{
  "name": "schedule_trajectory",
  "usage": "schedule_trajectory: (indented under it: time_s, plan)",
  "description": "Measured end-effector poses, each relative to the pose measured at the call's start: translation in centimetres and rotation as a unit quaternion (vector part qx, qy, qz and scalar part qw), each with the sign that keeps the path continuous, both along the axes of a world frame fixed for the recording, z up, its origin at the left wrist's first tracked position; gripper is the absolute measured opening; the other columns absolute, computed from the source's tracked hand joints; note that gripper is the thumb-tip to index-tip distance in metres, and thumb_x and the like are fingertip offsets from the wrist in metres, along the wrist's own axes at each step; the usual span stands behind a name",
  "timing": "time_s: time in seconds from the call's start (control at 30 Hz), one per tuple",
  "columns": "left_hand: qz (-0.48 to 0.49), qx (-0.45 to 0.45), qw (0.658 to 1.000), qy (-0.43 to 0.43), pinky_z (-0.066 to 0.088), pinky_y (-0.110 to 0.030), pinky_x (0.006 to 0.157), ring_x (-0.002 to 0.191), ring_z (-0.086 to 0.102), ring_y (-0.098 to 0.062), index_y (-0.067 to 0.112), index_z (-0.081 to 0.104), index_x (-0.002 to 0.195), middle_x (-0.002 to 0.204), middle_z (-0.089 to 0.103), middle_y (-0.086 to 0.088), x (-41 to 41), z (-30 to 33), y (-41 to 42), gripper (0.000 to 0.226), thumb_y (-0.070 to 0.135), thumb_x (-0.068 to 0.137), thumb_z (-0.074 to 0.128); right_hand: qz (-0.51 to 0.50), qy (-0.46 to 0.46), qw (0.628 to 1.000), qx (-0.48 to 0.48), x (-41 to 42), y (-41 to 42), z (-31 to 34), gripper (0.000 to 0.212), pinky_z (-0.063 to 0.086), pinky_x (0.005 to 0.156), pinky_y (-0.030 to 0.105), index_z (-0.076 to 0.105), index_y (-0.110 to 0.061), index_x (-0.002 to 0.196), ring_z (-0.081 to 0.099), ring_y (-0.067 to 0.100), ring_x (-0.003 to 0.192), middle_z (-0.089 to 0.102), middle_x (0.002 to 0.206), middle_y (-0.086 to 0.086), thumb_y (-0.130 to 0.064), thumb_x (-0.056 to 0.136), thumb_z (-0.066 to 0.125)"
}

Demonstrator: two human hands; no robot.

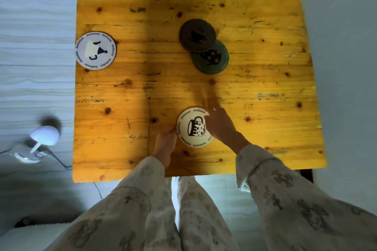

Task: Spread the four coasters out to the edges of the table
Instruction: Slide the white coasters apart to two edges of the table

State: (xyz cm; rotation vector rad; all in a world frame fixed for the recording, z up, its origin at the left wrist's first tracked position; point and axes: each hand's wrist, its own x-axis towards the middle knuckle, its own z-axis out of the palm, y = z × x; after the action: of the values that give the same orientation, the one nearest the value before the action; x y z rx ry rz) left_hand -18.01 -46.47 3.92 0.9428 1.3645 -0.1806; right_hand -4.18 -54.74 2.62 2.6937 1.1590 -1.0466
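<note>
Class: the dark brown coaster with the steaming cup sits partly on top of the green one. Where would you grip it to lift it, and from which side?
Probably pinch the dark brown coaster at its far-left rim, coming from the table's far side. It lies flat, and its near-right edge overlaps the green coaster, so a grip there might drag both.

The bench [255, 87] is knotty, scuffed wood planking with a yellow, faintly glossy finish. The four coasters look matt and smooth, printed. The sleeves [285, 189] are soft patterned cloth.
</note>
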Motion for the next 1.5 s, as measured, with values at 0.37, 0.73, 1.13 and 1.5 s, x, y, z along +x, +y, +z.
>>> schedule_trajectory:
  time_s: [0.37, 0.73, 1.13, 1.5]
  plan:
    - [-0.126, 0.133, 0.983, 0.018, 0.038, -0.028, 0.074, 0.088, 0.049, -0.018, 0.011, 0.062, 0.094, 0.095, 0.062, -0.005, 0.7, -0.8, -1.0, 0.023, 0.006, 0.09, 0.04, -0.294, 0.102, 0.949, 0.057, -1.6, -6.4, 0.2, 0.031, 0.042, 0.099, 0.041, 0.056, -0.003, 0.12, 0.053, 0.037, 0.115, 0.054, 0.125, 0.025, -0.015, 0.094, 0.042]
    - [-0.207, 0.053, 0.976, 0.029, 0.045, -0.049, 0.098, 0.112, 0.052, -0.038, 0.016, 0.052, 0.123, 0.122, 0.057, -0.022, 0.2, -0.6, -3.1, 0.045, -0.001, 0.087, 0.031, -0.251, 0.154, 0.953, 0.076, -1.2, -5.4, 0.3, 0.037, 0.034, 0.109, 0.047, 0.045, -0.012, 0.131, 0.044, 0.036, 0.125, 0.034, 0.144, 0.017, -0.014, 0.094, 0.042]
    - [-0.21, 0.034, 0.977, 0.0, 0.047, -0.037, 0.086, 0.106, 0.054, -0.031, 0.018, 0.057, 0.103, 0.108, 0.06, -0.011, -0.2, 0.0, -4.7, 0.046, -0.011, 0.08, 0.03, -0.341, 0.161, 0.922, 0.088, -3.3, -8.7, 0.8, 0.035, 0.04, 0.104, 0.047, 0.049, -0.006, 0.127, 0.051, 0.037, 0.116, 0.044, 0.129, 0.023, -0.009, 0.092, 0.045]
    - [-0.225, 0.034, 0.974, -0.002, 0.046, -0.054, 0.095, 0.113, 0.051, -0.038, 0.007, 0.052, 0.121, 0.121, 0.057, -0.023, -0.4, 0.3, -5.3, 0.054, -0.017, 0.08, 0.027, -0.352, 0.16, 0.919, 0.081, -3.9, -9.6, 1.1, 0.035, 0.04, 0.105, 0.041, 0.05, -0.007, 0.127, 0.05, 0.034, 0.119, 0.048, 0.128, 0.022, -0.009, 0.093, 0.043]
